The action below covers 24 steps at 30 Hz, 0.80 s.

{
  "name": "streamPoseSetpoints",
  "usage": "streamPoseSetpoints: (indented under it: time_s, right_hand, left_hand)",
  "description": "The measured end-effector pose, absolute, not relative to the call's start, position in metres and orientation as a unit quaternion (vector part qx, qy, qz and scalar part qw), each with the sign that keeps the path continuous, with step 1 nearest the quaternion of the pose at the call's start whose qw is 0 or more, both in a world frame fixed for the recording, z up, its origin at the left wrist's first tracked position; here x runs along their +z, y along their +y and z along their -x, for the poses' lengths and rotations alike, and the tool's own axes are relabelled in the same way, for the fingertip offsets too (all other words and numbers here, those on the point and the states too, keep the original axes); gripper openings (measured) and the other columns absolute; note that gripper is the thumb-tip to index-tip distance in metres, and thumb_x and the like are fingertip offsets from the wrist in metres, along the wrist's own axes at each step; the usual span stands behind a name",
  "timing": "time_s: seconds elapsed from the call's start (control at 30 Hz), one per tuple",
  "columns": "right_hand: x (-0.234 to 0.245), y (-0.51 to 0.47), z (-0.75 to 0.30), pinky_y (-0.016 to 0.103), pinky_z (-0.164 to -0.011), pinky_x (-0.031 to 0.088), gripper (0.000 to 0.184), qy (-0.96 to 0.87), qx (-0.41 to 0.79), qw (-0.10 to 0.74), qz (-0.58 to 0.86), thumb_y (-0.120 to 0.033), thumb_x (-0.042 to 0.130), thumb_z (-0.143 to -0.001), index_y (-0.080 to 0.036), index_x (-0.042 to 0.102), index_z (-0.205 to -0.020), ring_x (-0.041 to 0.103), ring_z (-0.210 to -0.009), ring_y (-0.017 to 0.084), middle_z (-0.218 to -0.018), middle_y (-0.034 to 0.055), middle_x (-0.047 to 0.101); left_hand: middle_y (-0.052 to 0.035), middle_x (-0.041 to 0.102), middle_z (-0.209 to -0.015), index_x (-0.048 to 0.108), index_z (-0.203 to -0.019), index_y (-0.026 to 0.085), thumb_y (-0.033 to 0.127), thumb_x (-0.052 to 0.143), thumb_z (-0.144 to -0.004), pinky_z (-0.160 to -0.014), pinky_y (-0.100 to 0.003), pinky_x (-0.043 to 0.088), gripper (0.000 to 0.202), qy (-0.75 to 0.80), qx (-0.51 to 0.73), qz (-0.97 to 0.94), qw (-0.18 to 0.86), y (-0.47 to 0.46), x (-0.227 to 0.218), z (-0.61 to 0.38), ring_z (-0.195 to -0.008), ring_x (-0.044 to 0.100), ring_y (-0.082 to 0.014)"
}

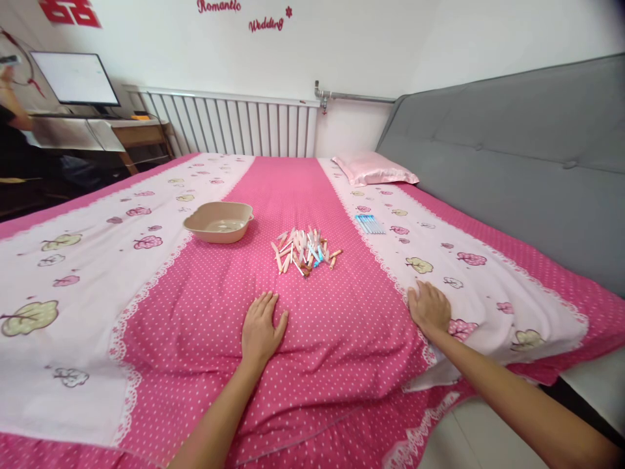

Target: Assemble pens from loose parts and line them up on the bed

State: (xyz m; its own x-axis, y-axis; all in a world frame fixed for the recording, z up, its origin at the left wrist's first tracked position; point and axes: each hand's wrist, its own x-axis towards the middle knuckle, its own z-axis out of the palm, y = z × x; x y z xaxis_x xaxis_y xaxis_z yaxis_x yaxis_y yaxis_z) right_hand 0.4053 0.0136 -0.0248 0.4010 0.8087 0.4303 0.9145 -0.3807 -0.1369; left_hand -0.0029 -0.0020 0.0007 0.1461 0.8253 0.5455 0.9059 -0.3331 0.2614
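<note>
On pink bed [342,319] | left hand [261,329] lay near pen pile [301,249] | right hand [432,307] near blue pens [371,225] | thumbs, fingers were apart

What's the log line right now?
left hand: on bedspread | right hand: on bedspread | pen pile: between basin and pen row

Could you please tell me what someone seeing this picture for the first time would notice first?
Probably the jumbled heap of pens in the middle of the bright pink dotted bedspread, with a beige basin to its left and a neat row of blue-and-white pens to its right. Nearer the camera, the left hand and right hand rest on the bedspread, holding nothing visible.
</note>
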Motion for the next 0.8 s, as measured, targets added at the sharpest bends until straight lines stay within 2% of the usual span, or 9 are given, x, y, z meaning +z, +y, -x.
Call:
streamPoseSetpoints:
  time_s: [0.33, 0.47, 0.57, 0.67, 0.8]
  right_hand:
    - [-0.025, 0.013, -0.406, 0.039, -0.100, 0.029, 0.050, -0.525, -0.141, 0.188, 0.818, -0.040, 0.031, -0.090, -0.010, 0.051, -0.125, 0.043, -0.117, 0.025, -0.125, 0.0154, 0.052]
    - [-0.025, 0.013, -0.406, 0.038, -0.100, 0.029, 0.050, -0.522, -0.149, 0.188, 0.818, -0.040, 0.032, -0.090, -0.009, 0.051, -0.124, 0.043, -0.116, 0.026, -0.125, 0.0149, 0.052]
    - [-0.025, 0.014, -0.405, 0.038, -0.100, 0.029, 0.050, -0.522, -0.153, 0.190, 0.817, -0.040, 0.032, -0.090, -0.010, 0.052, -0.124, 0.044, -0.115, 0.026, -0.124, 0.0141, 0.053]
    - [-0.026, 0.014, -0.406, 0.038, -0.100, 0.029, 0.050, -0.523, -0.151, 0.191, 0.817, -0.040, 0.031, -0.090, -0.010, 0.051, -0.124, 0.043, -0.116, 0.026, -0.125, 0.0144, 0.052]
    - [-0.026, 0.013, -0.406, 0.040, -0.099, 0.030, 0.050, -0.526, -0.147, 0.194, 0.815, -0.040, 0.031, -0.090, -0.009, 0.051, -0.124, 0.043, -0.115, 0.027, -0.124, 0.0153, 0.052]
  left_hand:
    - [-0.0129, 0.058, -0.124, 0.055, -0.120, 0.014, 0.040, 0.047, -0.084, -0.104, -0.047, 0.035, 0.045, -0.572, -0.326, 0.752, 0.040, -0.004, 0.001, 0.003, -0.120, 0.049, -0.0265]
    - [-0.0110, 0.058, -0.125, 0.053, -0.123, 0.018, 0.041, 0.047, -0.085, -0.101, -0.047, 0.040, 0.045, -0.565, -0.374, 0.734, -0.042, -0.003, 0.011, 0.007, -0.117, 0.052, -0.0251]
    - [-0.0106, 0.053, -0.131, 0.047, -0.128, 0.019, 0.043, 0.043, -0.087, -0.100, -0.046, 0.042, 0.048, -0.572, -0.436, 0.686, -0.111, -0.006, 0.046, 0.008, -0.122, 0.048, -0.0238]
    - [-0.0071, 0.050, -0.135, 0.044, -0.131, 0.022, 0.042, 0.038, -0.090, -0.100, -0.047, 0.041, 0.046, -0.541, -0.523, 0.646, -0.128, -0.021, 0.106, 0.002, -0.125, 0.044, -0.0234]
    - [0.0028, 0.047, -0.136, 0.042, -0.132, 0.033, 0.048, 0.041, -0.088, -0.106, -0.049, 0.035, 0.047, -0.362, -0.651, 0.659, -0.108, -0.058, 0.187, -0.014, -0.125, 0.044, -0.0245]
